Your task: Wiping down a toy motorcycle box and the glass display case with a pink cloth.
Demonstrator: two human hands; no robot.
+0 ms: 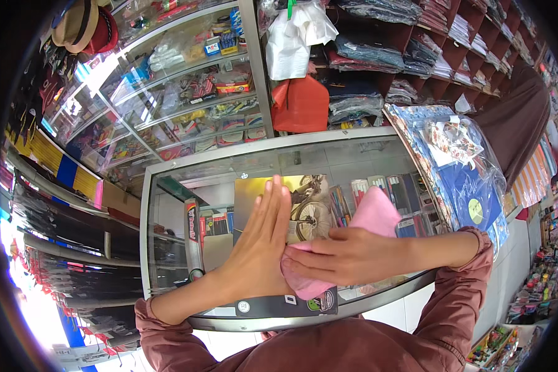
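Note:
A book or notebook with a bicycle picture on its cover point(310, 204) lies flat on a glass display counter point(269, 149). My left hand point(262, 246) rests flat on the cover, fingers together and pointing away from me, with nothing visible in it. My right hand point(339, 255) presses a pink cloth point(379, 214) against the lower right part of the cover, beside my left hand. Part of the cloth sticks out above the right hand, and another part shows under its fingertips. The hands hide the middle of the cover.
Plastic-wrapped patterned goods point(465, 172) lie on the counter's right end. Pens and boxes show beneath the glass. Behind stand a glass cabinet point(255, 69) and shelves of folded packed clothes point(367, 56). White plastic bags point(288, 46) hang above a red bag point(302, 104).

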